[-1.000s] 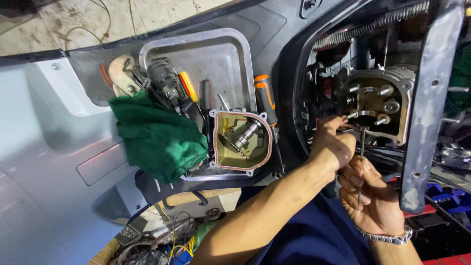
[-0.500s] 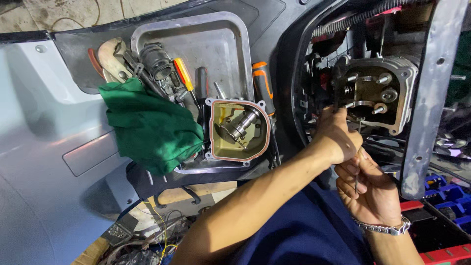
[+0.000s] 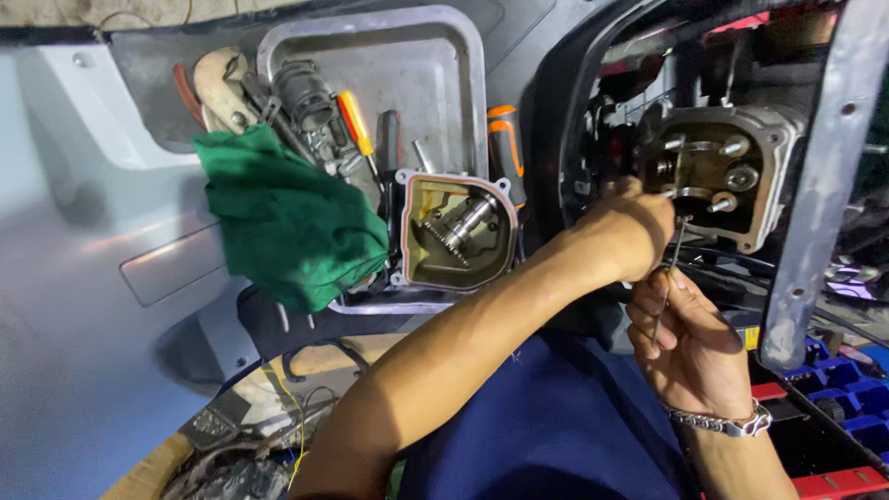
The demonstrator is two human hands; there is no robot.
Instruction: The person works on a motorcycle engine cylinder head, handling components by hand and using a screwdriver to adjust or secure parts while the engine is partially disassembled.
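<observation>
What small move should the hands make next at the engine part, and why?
Probably slide the thin metal tool a little further up into the engine part. The right hand pinches it upright just below the part, while the left hand rests against the part's lower edge.

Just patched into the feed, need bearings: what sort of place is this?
Most likely a motorbike or scooter repair shop: an exposed engine head the hands work at, a metal tray of screwdrivers and parts, and a green rag.
</observation>
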